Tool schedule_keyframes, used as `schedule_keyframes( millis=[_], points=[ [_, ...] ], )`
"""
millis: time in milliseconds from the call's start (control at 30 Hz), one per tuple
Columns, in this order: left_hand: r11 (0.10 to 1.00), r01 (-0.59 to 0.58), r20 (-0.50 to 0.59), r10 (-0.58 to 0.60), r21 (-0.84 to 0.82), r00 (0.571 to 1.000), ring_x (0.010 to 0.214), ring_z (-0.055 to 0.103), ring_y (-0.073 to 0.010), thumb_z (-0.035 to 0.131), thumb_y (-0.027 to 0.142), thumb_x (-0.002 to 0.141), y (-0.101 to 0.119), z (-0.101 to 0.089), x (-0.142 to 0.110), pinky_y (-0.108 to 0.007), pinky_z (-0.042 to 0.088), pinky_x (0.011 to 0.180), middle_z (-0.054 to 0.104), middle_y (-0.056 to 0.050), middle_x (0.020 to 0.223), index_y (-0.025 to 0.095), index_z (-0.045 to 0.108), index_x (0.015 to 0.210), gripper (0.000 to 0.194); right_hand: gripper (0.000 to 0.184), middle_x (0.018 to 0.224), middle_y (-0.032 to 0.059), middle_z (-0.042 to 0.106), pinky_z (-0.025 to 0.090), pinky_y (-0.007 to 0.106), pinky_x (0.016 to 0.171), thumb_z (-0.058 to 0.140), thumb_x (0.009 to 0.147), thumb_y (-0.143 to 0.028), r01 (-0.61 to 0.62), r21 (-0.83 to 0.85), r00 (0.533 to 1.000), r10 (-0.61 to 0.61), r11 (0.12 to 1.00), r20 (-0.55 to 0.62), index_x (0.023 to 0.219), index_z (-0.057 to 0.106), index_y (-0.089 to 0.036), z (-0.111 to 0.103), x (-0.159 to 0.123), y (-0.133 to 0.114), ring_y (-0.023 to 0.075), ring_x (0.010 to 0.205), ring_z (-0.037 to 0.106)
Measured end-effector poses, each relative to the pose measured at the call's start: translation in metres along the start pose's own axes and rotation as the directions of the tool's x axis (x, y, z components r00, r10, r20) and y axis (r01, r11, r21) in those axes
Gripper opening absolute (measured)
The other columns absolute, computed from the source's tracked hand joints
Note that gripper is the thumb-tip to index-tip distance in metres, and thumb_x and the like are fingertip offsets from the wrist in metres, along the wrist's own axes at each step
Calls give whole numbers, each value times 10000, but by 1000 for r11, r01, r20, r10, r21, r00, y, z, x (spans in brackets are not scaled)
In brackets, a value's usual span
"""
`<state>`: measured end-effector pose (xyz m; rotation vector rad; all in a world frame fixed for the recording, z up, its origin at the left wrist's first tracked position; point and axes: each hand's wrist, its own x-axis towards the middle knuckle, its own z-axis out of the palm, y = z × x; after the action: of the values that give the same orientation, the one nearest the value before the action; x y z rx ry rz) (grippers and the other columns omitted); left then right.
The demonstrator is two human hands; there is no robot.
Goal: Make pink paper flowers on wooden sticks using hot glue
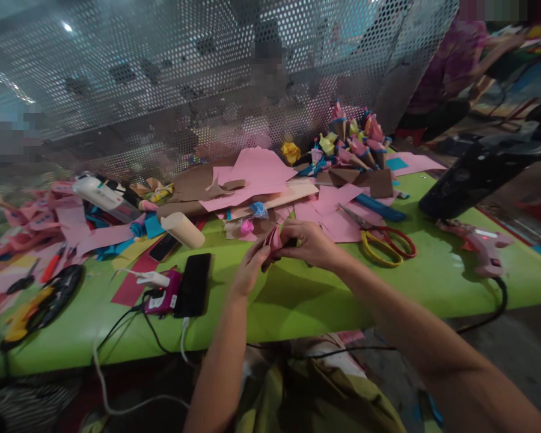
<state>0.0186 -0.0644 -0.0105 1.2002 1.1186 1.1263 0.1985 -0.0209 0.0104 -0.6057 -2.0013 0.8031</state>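
Observation:
Both hands meet above the green table, around a small piece of pink paper. My left hand pinches its lower left side. With curled fingers, my right hand grips the same paper from the right; its fingertips are partly hidden. The paper looks folded or rolled, though its exact shape is too small to tell. Just behind it lie a bright pink crumpled bit and a blue crumpled bit. To the right of my right hand rest scissors with yellow and red handles.
A pink glue gun and a dark tumbler stand at the right. Paper cone flowers are heaped at the back, near pink sheets. A phone, a purple power adapter and cables lie left. A perforated metal panel borders the table.

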Motion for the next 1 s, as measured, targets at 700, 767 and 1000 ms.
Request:
schedule_keyframes(
  millis=[700,767,1000],
  points=[
    [993,24,-29,-27,-118,999,541,425,-98,634,613,759,-6,0,2,-231,257,464,573,11,662,221,698,1102,525,268,832,72,685,522,306,704,688,889,-433,-18,22,997,17,1000,80,832,779,-187,-4,-3,-3,189,771,650],
    [997,-9,-61,5,-79,998,536,398,-97,635,611,768,-7,0,4,-233,261,467,552,17,647,226,707,1087,505,226,844,72,688,523,310,714,700,883,-395,-23,13,998,22,1000,62,823,775,-191,-3,-3,0,191,784,648],
    [998,-54,-172,56,17,983,641,536,-119,664,568,776,-10,-1,6,-230,406,537,663,-3,771,221,722,963,398,260,834,64,699,495,312,734,723,853,-437,-77,46,995,74,996,63,825,759,-181,-2,-1,5,195,804,637]
  ],
)
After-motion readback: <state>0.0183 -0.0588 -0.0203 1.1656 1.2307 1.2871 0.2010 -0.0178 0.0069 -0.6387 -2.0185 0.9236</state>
